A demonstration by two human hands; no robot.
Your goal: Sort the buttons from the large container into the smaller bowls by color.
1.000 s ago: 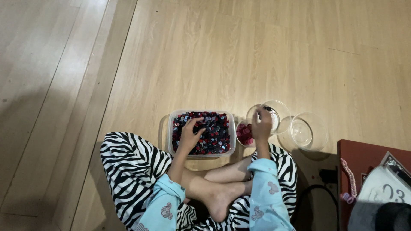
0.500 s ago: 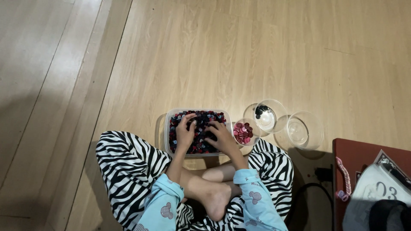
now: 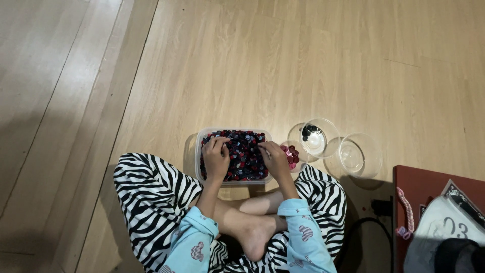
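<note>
Wooden floor [image 3: 303, 60]; hand-hidden button tub [image 3: 235, 132].

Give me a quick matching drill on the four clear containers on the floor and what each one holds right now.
Things:
1. rectangular tub
2. small bowl by the right hand
3. middle bowl
4. far-right bowl

Contents:
a. a few black pieces
b. nothing visible
c. mixed dark, red and blue pieces, both hands in it
d. pink-red pieces

Pairs: 1-c, 2-d, 3-a, 4-b
</note>
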